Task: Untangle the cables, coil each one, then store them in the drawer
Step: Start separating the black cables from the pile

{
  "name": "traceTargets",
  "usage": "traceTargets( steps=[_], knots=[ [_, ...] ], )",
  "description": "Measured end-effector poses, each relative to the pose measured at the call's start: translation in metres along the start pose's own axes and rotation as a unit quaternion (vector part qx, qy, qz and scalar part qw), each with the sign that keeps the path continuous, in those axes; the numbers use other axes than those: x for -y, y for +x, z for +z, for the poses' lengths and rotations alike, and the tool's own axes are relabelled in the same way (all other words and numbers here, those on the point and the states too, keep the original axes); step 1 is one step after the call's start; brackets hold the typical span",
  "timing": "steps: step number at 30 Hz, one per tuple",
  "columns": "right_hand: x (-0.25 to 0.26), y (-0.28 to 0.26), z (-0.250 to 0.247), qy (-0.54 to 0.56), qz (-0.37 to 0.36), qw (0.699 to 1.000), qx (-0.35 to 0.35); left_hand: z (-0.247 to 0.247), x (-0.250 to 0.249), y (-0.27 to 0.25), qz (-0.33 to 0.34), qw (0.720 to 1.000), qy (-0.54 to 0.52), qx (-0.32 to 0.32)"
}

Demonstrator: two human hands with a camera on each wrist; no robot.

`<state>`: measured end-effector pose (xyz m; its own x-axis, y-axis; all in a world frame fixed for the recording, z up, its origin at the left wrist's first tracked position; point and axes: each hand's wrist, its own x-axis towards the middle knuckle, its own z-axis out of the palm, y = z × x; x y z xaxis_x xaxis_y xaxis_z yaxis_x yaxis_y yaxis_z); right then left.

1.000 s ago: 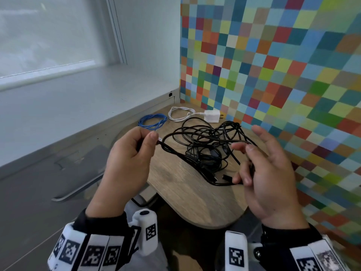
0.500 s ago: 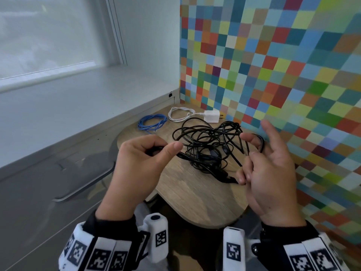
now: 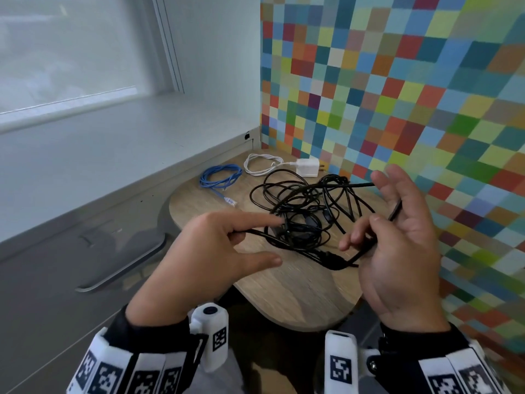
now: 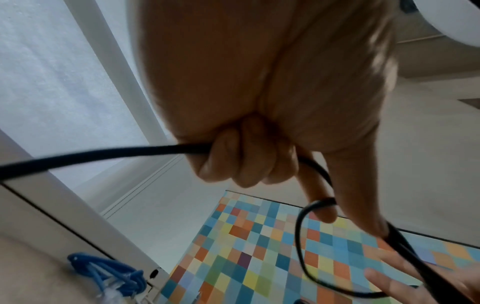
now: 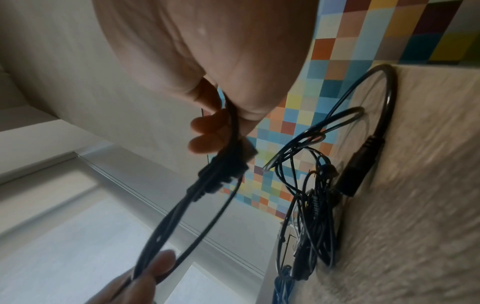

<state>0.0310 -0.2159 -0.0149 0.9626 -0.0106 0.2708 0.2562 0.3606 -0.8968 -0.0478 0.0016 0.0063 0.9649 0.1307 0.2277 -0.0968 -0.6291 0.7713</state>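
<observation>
A tangle of black cables [image 3: 306, 217] lies on the small wooden table [image 3: 298, 294]. My left hand [image 3: 241, 238] is at its left edge. The lower fingers [image 4: 233, 162] curl round one black strand [image 4: 103, 153], while forefinger and thumb stick out straight. On the right side my right hand [image 3: 366, 237] grips another black strand [image 5: 231, 123] near a plug, its outer fingers spread. A low loop with a thick plug [image 3: 332, 258] runs between the hands. Behind the tangle lie a coiled blue cable [image 3: 220, 177] and a coiled white cable [image 3: 261, 163] with its charger [image 3: 306, 167].
A grey cabinet with a long drawer handle [image 3: 122, 268] stands left of the table, under a white sill [image 3: 99, 155]. A wall of coloured squares [image 3: 397, 95] bounds the table at the back and right. The table's near part is bare wood.
My left hand has slid right along its strand to the tangle, and its thumb has dropped away from the forefinger. The right hand has spread its outer fingers, still holding its strand.
</observation>
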Motion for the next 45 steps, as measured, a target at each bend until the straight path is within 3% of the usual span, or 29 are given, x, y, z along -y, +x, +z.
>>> traceTargets(
  steps=[4, 10, 14, 17, 22, 28, 33, 36, 41, 45],
  knots=[
    [-0.005, 0.003, -0.003, 0.010, 0.012, 1.000, -0.025, 0.005, 0.005, 0.001, 0.055, 0.995, -0.045, -0.066],
    [-0.008, 0.005, -0.004, 0.021, 0.043, 0.998, -0.048, 0.015, 0.006, 0.004, 0.135, 0.986, -0.004, -0.101],
    [-0.007, 0.000, -0.004, -0.004, 0.042, 0.999, -0.018, 0.017, 0.004, 0.004, 0.098, 0.979, -0.121, -0.134],
    [-0.004, -0.002, -0.004, 0.001, 0.040, 0.999, -0.011, 0.009, 0.009, 0.004, 0.093, 0.975, -0.149, -0.135],
    [-0.001, 0.001, -0.003, 0.020, 0.034, 0.999, -0.030, -0.004, 0.015, 0.003, 0.081, 0.961, -0.249, -0.089],
    [0.002, 0.005, -0.007, 0.057, 0.038, 0.997, -0.039, -0.020, 0.023, -0.001, 0.065, 0.983, -0.172, -0.012],
    [0.004, 0.005, -0.010, 0.053, 0.011, 0.998, -0.018, -0.019, 0.022, -0.001, 0.045, 0.991, -0.111, -0.054],
    [0.005, 0.003, -0.010, -0.040, 0.010, 0.999, -0.028, -0.019, 0.018, -0.001, 0.057, 0.985, -0.135, -0.094],
    [-0.001, -0.003, -0.008, -0.305, -0.010, 0.950, 0.058, -0.014, -0.001, 0.000, 0.099, 0.964, -0.169, -0.178],
    [0.000, -0.008, 0.001, -0.496, -0.141, 0.855, 0.064, -0.005, -0.012, 0.002, 0.136, 0.965, -0.098, -0.199]
  ],
)
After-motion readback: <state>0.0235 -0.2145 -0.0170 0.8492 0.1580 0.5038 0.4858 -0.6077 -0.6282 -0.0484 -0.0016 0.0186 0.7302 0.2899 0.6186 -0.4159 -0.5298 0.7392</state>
